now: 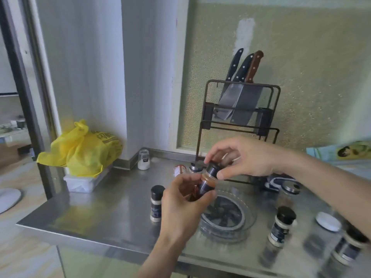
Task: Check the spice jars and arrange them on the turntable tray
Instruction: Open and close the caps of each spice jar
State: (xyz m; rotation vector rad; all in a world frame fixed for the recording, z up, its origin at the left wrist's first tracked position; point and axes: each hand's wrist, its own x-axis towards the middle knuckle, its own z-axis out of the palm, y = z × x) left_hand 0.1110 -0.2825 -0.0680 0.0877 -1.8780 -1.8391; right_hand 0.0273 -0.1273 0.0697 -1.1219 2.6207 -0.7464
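Currently a person stands at a steel counter (104, 209), holding one spice jar (207, 182) in both hands above the near-left rim of the turntable tray (228, 214). The left hand (185, 199) is wrapped around the jar's lower body, fingers curled over it. The right hand (241, 157) pinches the jar's dark cap between thumb and fingertips, as if to twist it or test that it is tight. The jar is tilted, cap pointing up and away, with reddish-brown powder visible through its clear wall.

The tray is a clear, round, shallow dish with a dark hub and holds no jars yet. To its left stands a dark-capped jar (156, 203). To its right stands another dark-capped jar (282, 225), with more jars blurred beyond it. Behind the tray lies a red-capped jar (179, 170) on its side, and farther back a small jar of white powder (144, 159). Behind the tray also stands a knife rack (241, 109); far to the left sits a yellow bag (84, 149).

By its look, the held jar is small, light and rigid, probably glass or hard plastic, with smooth walls that may slip. A grasp around the body, where the label sits, seems safest; lifting by the cap alone risks it coming loose and spilling powder. The clear tray looks light and free to spin, so jars should be set down gently, upright.
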